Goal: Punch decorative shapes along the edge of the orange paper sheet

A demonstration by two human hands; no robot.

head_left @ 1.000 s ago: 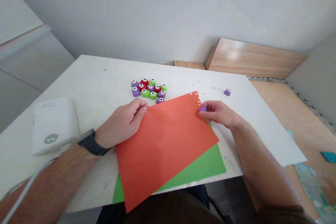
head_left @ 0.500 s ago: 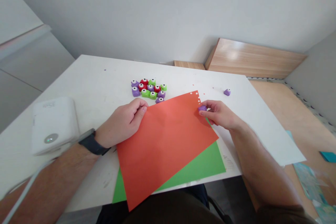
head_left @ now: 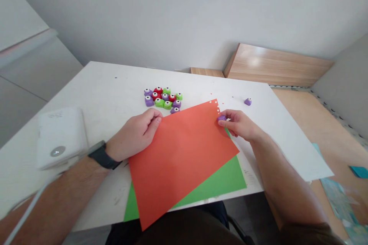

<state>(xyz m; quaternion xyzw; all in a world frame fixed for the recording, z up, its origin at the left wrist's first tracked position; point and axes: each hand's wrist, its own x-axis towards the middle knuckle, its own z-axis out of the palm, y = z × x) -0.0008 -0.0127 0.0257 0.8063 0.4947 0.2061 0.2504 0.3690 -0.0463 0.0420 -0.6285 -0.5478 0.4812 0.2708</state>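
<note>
Lying nearest, a green paper sheet shows beneath a tilted orange paper sheet on the white table. The left hand pinches the orange sheet's far edge between thumb and curled fingers. The right hand pinches a purple craft punch at the sheet's right edge, just below small cut-outs near the corner. Beyond, red, green and purple craft punches stand clustered; a lone purple punch sits well apart, rightward.
</note>
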